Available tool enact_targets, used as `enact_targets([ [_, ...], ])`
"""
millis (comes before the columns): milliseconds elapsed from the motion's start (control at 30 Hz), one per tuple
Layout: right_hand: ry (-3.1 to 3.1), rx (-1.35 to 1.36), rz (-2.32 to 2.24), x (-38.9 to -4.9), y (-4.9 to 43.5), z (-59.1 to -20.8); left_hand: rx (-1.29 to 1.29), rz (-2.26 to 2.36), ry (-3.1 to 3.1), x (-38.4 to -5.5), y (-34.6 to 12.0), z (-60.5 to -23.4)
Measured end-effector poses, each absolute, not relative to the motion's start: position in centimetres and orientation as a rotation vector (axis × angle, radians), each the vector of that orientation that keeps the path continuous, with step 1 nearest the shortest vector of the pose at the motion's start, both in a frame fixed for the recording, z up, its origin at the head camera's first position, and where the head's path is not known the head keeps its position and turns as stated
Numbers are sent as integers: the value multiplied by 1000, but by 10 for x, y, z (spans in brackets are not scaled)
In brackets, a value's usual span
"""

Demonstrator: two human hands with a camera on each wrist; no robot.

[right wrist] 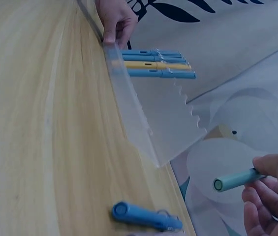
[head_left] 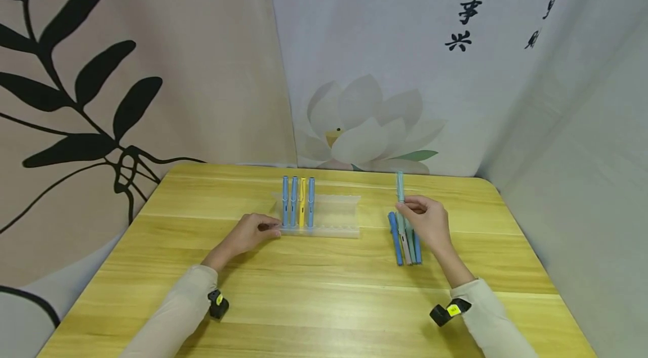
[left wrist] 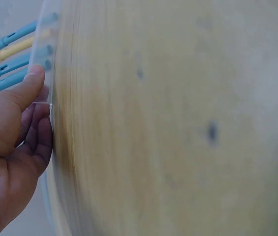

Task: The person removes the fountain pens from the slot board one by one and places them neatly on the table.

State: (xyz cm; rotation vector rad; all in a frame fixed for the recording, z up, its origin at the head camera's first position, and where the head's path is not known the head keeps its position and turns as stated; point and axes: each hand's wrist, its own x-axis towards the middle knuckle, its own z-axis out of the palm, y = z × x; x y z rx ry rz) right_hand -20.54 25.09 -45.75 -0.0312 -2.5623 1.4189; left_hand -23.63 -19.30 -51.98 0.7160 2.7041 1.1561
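- Pale green pen stood right of centre in the head view, pinched between thumb and fingertips of the right hand.
- Clear rack sat below centre, its left end gripped by the left hand.
- Three blue pens and one yellow pen rested in it.
- Loose pens lay lower right.

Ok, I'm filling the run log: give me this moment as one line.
left hand: grips clear rack | right hand: holds light-green pen | rack: four pens
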Motion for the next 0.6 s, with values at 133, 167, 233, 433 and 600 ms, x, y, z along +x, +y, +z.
enact_targets([
  [133, -2572, -59, 1387, -202, 261, -461, 717, 1152, 2706, -236, -193, -520],
  [167, -2577, -69, 1374, -200, 263, -462, 718, 1150, 2707, -236, -194, -520],
  [233, -2585, -93, 1352, -198, 268, -463, 722, 1148, 2706, -236, -194, -520],
  [433, -2616, -172, 1298, -191, 279, -468, 725, 1155, 2701, -236, -193, -519],
  [600, -2627, -217, 1277, -186, 289, -474, 726, 1153, 2702, -236, -193, -519],
])
